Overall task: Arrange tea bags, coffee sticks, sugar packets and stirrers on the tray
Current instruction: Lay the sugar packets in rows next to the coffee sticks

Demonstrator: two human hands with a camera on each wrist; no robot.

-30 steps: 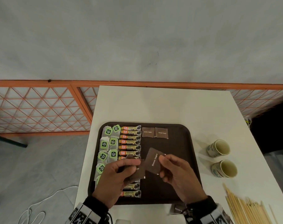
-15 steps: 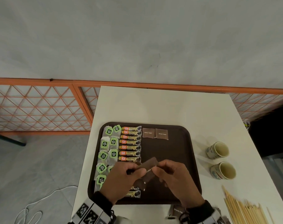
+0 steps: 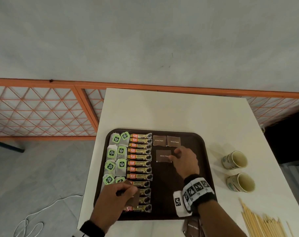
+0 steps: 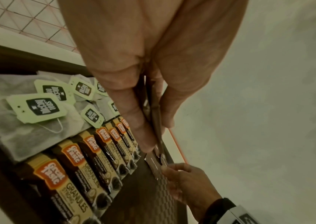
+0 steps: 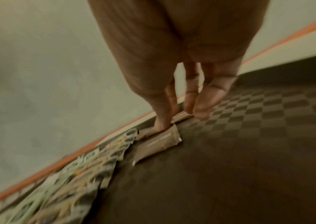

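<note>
Overhead, we see the dark tray (image 3: 194, 170) on the white bench (image 3: 171, 110). Two columns of tea bags (image 3: 115, 158) fill its left side, a column of coffee sticks (image 3: 139, 165) lies just to their right, and two sugar packets (image 3: 166, 140) sit side by side at the far edge. Our right hand (image 3: 183, 161) rests its fingertips on the right edge of a third sugar packet (image 3: 163, 156), which lies flat just nearer than that pair. Our left hand (image 3: 114, 200) hovers over the near coffee sticks, pinching a small stack of brown packets (image 3: 132, 199). Two paper cups (image 3: 237, 171) stand on the bench right of the tray, and wooden stirrers (image 3: 263, 224) lie at the near right corner.

From the left wrist, we see thumb and fingers (image 4: 139, 121) pressed together on the thin packets, above the coffee sticks and tea bags.

From the right wrist, the picture is blurred; straight fingertips (image 5: 164, 121) press on the packet lying on the tray's checkered floor.
</note>
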